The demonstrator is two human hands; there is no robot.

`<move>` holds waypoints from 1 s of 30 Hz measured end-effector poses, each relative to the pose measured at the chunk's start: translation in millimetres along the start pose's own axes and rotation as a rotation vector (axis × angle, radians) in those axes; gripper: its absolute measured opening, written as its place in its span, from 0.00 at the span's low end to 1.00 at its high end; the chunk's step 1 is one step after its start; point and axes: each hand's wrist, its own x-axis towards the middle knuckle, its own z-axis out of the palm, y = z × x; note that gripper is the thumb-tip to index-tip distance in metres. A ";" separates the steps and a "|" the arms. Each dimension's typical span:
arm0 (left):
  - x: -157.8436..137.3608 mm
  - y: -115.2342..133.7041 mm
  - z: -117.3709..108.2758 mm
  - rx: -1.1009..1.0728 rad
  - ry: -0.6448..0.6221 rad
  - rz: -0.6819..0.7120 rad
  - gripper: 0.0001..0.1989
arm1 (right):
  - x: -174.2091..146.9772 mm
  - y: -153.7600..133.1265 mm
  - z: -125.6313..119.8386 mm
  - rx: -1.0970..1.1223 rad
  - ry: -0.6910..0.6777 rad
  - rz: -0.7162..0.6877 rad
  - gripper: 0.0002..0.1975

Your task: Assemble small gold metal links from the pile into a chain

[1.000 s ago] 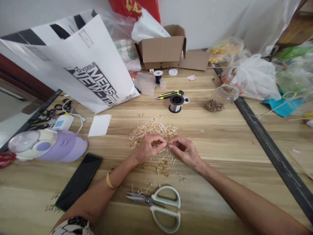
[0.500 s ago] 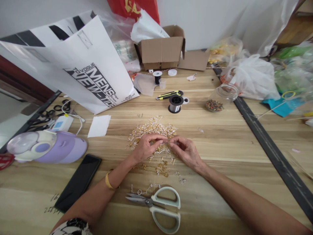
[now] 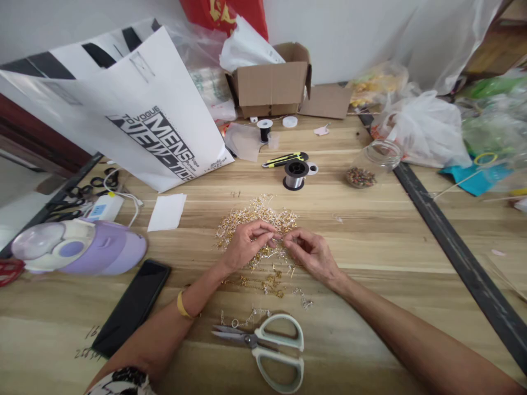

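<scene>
My left hand (image 3: 249,245) and my right hand (image 3: 309,253) meet fingertip to fingertip over a pile of small gold and silver jewelry pieces (image 3: 234,219). Both hands are closed in a pinch. Whatever sits between the fingertips is too small to make out. Just below the pile lie gold chain pieces (image 3: 272,286) and a short silver chain (image 3: 303,298). Nearer to me, another silver chain (image 3: 247,319) lies along the blades of the scissors (image 3: 252,341), whose pale green handles point right.
A wire spool (image 3: 295,176), a yellow-black utility knife (image 3: 276,161) and a jar of beads (image 3: 362,174) stand behind the pile. On the left are a phone (image 3: 132,307), a purple bottle (image 3: 111,247) and a large white bag (image 3: 140,104). A cardboard box (image 3: 274,85) is at the back.
The fingers of my left hand have shifted slightly and curled a bit more at the tips. My right hand has moved very little, a touch to the left. Everything else lies the same.
</scene>
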 end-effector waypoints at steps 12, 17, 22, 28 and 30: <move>-1.3 -0.9 1.7 0.003 -0.035 -0.028 0.06 | -1.1 -0.3 0.4 -0.016 -0.001 -0.043 0.08; -2.2 -0.6 6.4 0.031 -0.027 -0.021 0.05 | -2.2 -0.7 1.4 -0.043 -0.009 -0.082 0.06; -3.5 3.6 10.1 0.107 -0.011 -0.009 0.04 | -2.3 0.9 1.1 -0.065 -0.015 -0.119 0.04; -4.2 2.9 11.5 0.162 -0.025 0.014 0.04 | -2.2 1.1 0.4 -0.081 -0.018 -0.127 0.05; -4.5 1.8 11.7 0.171 -0.020 0.031 0.04 | -2.0 0.5 0.4 -0.083 -0.021 -0.128 0.05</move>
